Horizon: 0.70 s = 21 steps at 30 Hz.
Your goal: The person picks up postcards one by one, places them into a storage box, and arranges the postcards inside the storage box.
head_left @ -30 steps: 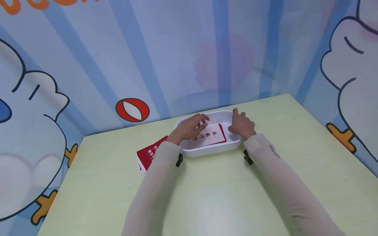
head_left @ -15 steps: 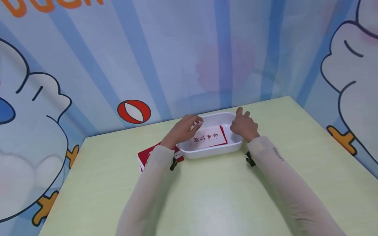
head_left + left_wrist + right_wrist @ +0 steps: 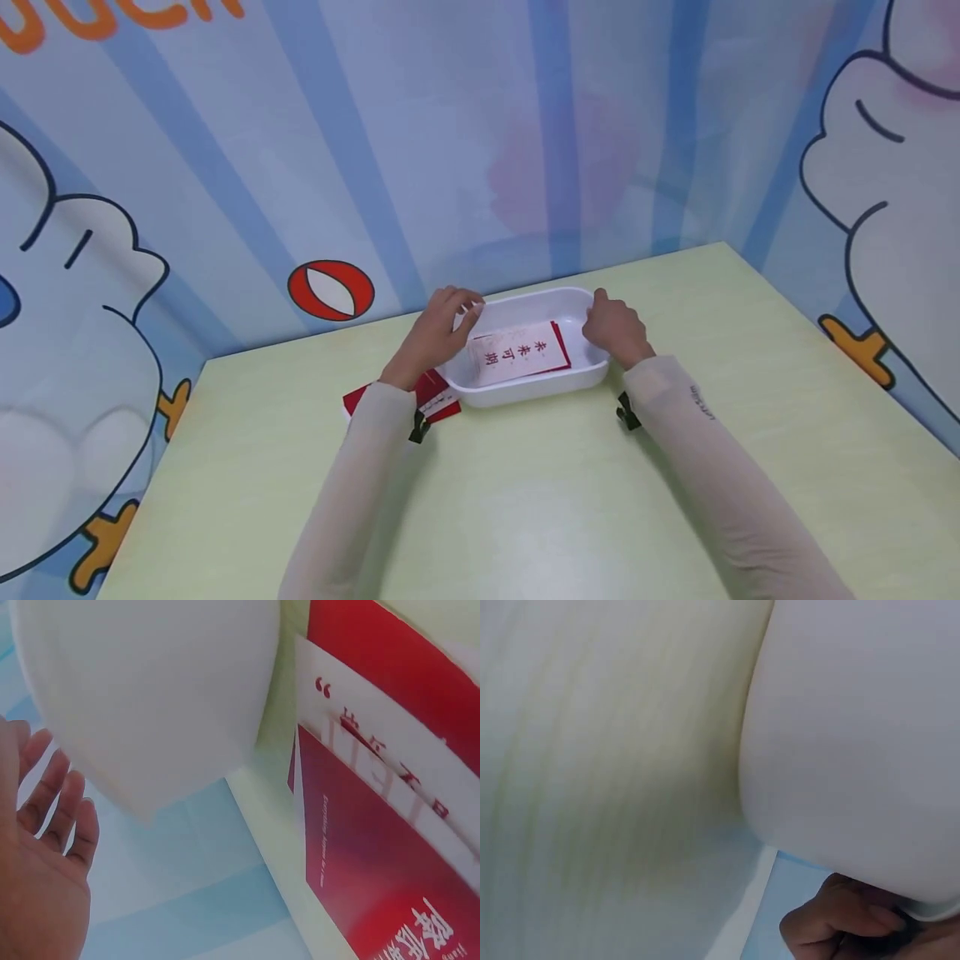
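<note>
A white plastic tub (image 3: 525, 392) stands near the table's back edge. Inside it lie white cards (image 3: 517, 352) with red characters and red edges. At the tub's right end my right hand (image 3: 618, 329) grips the rim; its curled fingers (image 3: 829, 919) show below the rim in the right wrist view. My left hand (image 3: 435, 333) hovers by the tub's left end, its fingers loosely bent beside the rim. Those fingers (image 3: 64, 802) appear apart from the tub wall in the left wrist view. Beneath the left wrist lie red and white cards (image 3: 375, 847), partly hidden in the head view.
The pale green table (image 3: 517, 500) meets a blue striped backdrop (image 3: 465, 167) right behind the tub. A cartoon-printed panel (image 3: 892, 250) borders the table on the right, and another print (image 3: 75, 375) on the left.
My left hand has moved left from over the cards in the tub to its left end, uncovering their characters. The right hand's raised finger has folded down at the rim.
</note>
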Motion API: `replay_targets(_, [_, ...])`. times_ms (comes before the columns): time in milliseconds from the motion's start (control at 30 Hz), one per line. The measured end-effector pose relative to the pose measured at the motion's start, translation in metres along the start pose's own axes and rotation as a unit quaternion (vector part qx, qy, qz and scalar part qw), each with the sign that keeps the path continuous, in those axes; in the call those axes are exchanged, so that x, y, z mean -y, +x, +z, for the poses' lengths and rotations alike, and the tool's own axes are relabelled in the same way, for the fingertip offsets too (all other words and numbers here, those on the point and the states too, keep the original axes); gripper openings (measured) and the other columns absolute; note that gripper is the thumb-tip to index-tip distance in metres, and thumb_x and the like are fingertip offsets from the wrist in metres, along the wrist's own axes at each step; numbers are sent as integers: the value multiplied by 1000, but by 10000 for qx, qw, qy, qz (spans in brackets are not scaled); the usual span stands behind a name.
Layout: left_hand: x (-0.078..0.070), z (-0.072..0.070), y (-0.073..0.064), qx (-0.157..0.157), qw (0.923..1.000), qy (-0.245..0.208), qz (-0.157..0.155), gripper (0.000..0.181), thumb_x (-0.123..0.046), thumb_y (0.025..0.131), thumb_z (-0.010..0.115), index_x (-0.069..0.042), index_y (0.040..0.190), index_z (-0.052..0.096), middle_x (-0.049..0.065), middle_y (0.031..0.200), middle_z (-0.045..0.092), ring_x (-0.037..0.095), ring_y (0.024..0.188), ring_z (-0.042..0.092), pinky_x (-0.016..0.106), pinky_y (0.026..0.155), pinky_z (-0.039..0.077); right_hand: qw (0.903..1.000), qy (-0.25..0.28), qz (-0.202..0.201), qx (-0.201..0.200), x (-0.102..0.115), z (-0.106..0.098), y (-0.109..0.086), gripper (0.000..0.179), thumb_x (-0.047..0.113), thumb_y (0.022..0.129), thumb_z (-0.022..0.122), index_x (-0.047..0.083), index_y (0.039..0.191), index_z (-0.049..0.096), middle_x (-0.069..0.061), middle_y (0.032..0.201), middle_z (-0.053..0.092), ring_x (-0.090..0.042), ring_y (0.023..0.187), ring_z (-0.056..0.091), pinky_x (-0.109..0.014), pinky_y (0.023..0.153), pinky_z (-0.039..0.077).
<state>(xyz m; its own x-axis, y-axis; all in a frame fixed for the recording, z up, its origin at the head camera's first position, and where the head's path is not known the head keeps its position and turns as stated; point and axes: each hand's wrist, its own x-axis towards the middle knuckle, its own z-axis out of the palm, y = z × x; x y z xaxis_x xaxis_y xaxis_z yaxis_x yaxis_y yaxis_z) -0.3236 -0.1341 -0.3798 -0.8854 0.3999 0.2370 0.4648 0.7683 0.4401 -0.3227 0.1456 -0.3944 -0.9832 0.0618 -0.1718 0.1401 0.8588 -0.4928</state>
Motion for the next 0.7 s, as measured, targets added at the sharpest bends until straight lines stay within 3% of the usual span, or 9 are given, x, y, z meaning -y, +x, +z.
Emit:
replay_targets(267, [8,-7,-13,-197,9989,-254,-329,36,-40,103,48,-17,131,52,5,126,56,21,109,54,39,96,55,9998,177,115,-34,-1,7,6,56,14,100,47,0,151,26,-26,136,54,-39,112,61,-51,96,54])
replay_targets(700, [34,-19,-25,-9,9967,-357,-729,31,-32,103,52,-14,128,50,7,126,55,24,112,55,43,98,55,9996,272,57,-4,1,6,10,57,13,98,49,1,150,28,-23,136,55,-39,116,59,-51,98,53])
